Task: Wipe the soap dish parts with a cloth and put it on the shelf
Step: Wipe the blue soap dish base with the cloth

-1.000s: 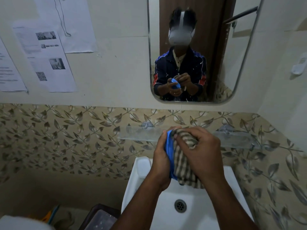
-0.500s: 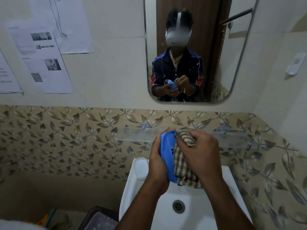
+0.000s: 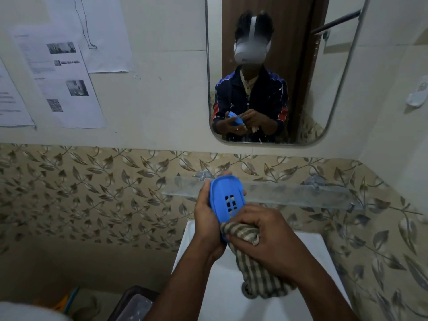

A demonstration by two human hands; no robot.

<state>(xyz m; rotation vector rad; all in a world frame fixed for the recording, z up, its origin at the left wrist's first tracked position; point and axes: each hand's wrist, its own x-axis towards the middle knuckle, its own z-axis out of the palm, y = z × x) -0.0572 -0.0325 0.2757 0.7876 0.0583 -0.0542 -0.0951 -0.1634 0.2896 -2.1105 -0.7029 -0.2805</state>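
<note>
Head view: left hand [image 3: 205, 218] grips soap dish [image 3: 225, 200]; right hand [image 3: 266, 237] grips cloth [image 3: 254, 269].

Looking like a bathroom: white sink [image 3: 324, 256], wall mirror [image 3: 328, 93], glass shelf [image 3: 289, 193], leaf-patterned tiles [image 3: 92, 193].

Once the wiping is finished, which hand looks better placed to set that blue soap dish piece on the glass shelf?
Probably the left hand: it already grips the blue soap dish piece just in front of the glass shelf. The right hand is busy gripping the striped cloth.
</note>
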